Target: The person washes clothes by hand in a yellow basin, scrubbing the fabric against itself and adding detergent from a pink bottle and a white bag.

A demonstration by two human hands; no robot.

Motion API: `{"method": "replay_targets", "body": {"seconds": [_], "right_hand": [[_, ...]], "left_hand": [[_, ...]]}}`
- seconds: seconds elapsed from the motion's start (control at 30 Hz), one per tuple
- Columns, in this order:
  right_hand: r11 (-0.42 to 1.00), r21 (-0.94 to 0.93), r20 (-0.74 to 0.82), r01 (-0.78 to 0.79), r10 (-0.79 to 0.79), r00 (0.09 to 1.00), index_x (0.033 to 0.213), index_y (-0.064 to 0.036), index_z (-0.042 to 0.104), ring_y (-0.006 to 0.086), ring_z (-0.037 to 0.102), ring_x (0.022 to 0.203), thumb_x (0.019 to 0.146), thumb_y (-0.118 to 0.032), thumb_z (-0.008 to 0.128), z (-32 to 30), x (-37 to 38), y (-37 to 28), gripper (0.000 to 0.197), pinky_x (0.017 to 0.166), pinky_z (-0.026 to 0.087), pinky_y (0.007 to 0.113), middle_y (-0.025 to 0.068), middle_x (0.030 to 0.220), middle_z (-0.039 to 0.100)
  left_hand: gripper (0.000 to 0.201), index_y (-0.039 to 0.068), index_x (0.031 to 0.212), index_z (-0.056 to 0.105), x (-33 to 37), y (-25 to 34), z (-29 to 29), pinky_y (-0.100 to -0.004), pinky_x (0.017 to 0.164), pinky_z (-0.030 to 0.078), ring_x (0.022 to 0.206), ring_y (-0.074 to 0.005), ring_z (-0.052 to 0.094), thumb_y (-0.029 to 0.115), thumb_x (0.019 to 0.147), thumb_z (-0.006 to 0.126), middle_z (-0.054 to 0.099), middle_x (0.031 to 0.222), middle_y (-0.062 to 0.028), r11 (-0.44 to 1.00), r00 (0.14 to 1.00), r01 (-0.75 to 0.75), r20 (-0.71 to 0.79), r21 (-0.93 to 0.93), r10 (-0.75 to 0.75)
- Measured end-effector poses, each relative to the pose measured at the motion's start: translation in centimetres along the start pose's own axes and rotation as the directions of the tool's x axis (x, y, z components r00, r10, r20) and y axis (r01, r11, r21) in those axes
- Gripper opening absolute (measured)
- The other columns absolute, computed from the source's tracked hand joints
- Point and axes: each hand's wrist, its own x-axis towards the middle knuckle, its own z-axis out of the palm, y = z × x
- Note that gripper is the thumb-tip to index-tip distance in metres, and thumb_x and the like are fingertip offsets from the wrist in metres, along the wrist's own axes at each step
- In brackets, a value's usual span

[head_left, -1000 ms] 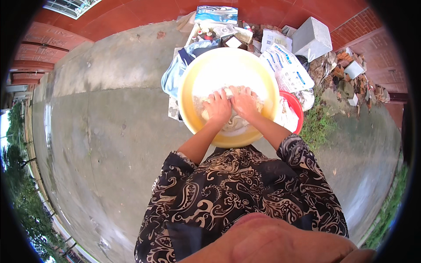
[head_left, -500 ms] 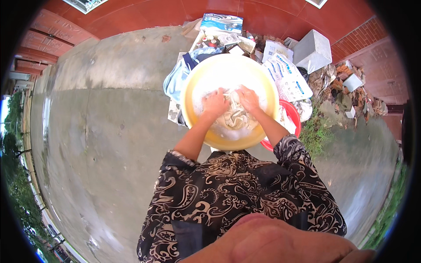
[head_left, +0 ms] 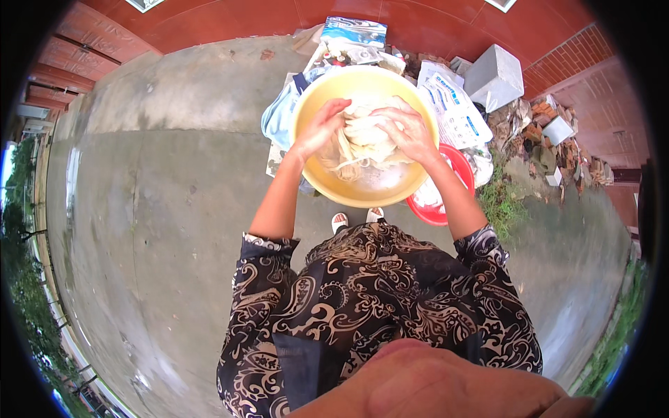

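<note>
A large yellow basin (head_left: 329,185) stands in front of me on a cluttered stand. Over it, a wet bundle of cream-white cloth (head_left: 367,139) is bunched between my two hands, with loose folds trailing at its lower left. My left hand (head_left: 323,129) presses the bundle's left side, its fingers partly hidden by the cloth. My right hand (head_left: 412,132) lies over the right side with fingers curved onto the fabric. Below the bundle, some pale suds or water show at the basin's bottom.
A red basin (head_left: 437,218) with white cloth sits lower right of the yellow one. Light blue clothing (head_left: 280,118) hangs at left. Beyond lie a printed white bag (head_left: 456,115), a foam box (head_left: 493,76) and a brick pile (head_left: 550,136). My sandalled feet (head_left: 339,222) show below.
Both hands have come up from the basin's bottom with the cloth, which is now gathered into a raised bundle. The yellow basin appears slightly higher in view, and my feet now show.
</note>
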Motion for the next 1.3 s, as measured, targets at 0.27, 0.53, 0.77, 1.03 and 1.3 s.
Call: {"method": "replay_targets", "body": {"seconds": [0.27, 0.53, 0.77, 1.03, 1.3], "right_hand": [[0.985, 0.152, -0.016, -0.088, 0.091, 0.996, 0.123, -0.0096, 0.068, 0.0273, 0.061, 0.109, 0.09, -0.017, 0.073, 1.2, -2.3, 3.8, 0.035, 0.094, 0.049, 0.039, 0.0133, 0.117, 0.064], [0.87, 0.107, 0.055, -0.481, 0.478, 0.877, 0.139, -0.0135, 0.058, 0.029, 0.054, 0.124, 0.085, -0.037, 0.078, 0.8, -2.3, 6.6, 0.062, 0.104, 0.046, 0.041, 0.0167, 0.129, 0.059], [0.848, -0.254, 0.139, -0.465, 0.508, 0.85, 0.145, -0.0266, 0.053, 0.0405, 0.044, 0.136, 0.091, -0.051, 0.062, 5.9, -3.6, 10.1, 0.06, 0.115, 0.033, 0.049, 0.021, 0.151, 0.045], [0.707, -0.428, -0.07, -0.562, 0.595, 0.801, 0.14, -0.0293, 0.049, 0.041, 0.057, 0.119, 0.098, -0.041, 0.05, 11.2, -2.4, 11.4, 0.044, 0.095, 0.043, 0.058, 0.0192, 0.136, 0.056], [0.674, -0.407, -0.119, -0.616, 0.63, 0.768, 0.134, -0.0213, 0.05, 0.0432, 0.067, 0.08, 0.098, -0.041, 0.054, 14.0, -0.9, 18.3, 0.041, 0.077, 0.049, 0.056, 0.0181, 0.082, 0.071]], "left_hand": [[0.025, -0.004, 0.112, 0.06, 1.1, -2.6, 1.3, -0.0401, 0.085, 0.051, 0.092, -0.0339, 0.067, 0.016, 0.097, 0.053, 0.067, 0.096, -0.0237, 0.819, 0.99, -0.081, 0.138, 0.568, 0.003], [0.017, 0.002, 0.102, 0.059, -0.4, 8.1, 3.4, -0.0365, 0.063, 0.046, 0.062, -0.0226, 0.053, 0.018, 0.103, 0.053, 0.058, 0.072, -0.0125, 0.668, 0.818, -0.243, -0.222, 0.703, 0.531], [0.025, 0.0, 0.094, 0.061, -1.6, 0.9, 2.7, -0.0404, 0.069, 0.046, 0.073, -0.0299, 0.058, 0.024, 0.101, 0.057, 0.061, 0.079, -0.0174, 0.774, 0.898, -0.026, -0.325, 0.633, 0.296], [0.056, 0.005, 0.144, 0.038, 0.6, -8.8, 7.6, -0.0578, 0.095, 0.042, 0.116, -0.0434, 0.055, 0.031, 0.096, 0.051, 0.05, 0.128, -0.023, 0.231, 0.895, 0.445, -0.442, 0.865, -0.068], [0.042, 0.006, 0.133, 0.044, 5.2, -11.6, 4.2, -0.0545, 0.072, 0.055, 0.079, -0.0425, 0.07, 0.027, 0.097, 0.05, 0.066, 0.095, -0.0251, 0.335, 0.91, 0.403, -0.411, 0.852, -0.05]]}}
